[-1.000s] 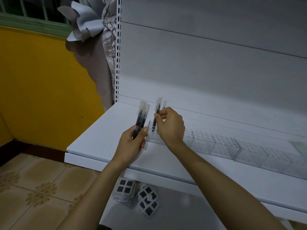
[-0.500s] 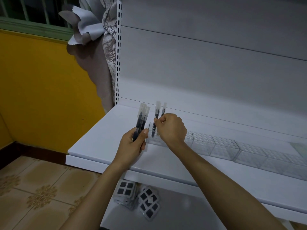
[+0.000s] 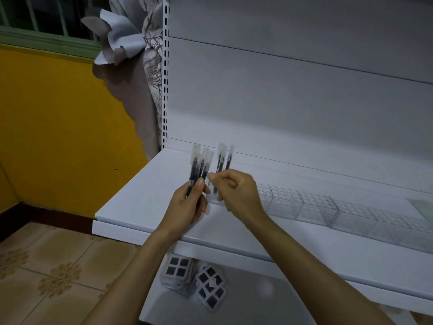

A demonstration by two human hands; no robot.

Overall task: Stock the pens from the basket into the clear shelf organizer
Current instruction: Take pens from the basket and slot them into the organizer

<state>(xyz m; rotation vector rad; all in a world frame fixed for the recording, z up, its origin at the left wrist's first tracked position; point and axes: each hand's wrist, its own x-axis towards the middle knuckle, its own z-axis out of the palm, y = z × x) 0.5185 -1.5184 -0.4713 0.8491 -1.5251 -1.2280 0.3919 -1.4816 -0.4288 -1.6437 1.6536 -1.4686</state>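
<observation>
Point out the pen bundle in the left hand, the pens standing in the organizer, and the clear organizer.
pen bundle [image 3: 195,171]: head view, on a dark barrel mid-bundle.
standing pens [image 3: 220,160]: head view, on the left pen's dark barrel.
clear organizer [image 3: 318,213]: head view, on a bare front wall.

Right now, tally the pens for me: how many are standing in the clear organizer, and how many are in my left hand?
Standing pens in the clear organizer: 2
Held pens in the left hand: 3 that can be told apart; they overlap
Total: at least 5 pens
</observation>
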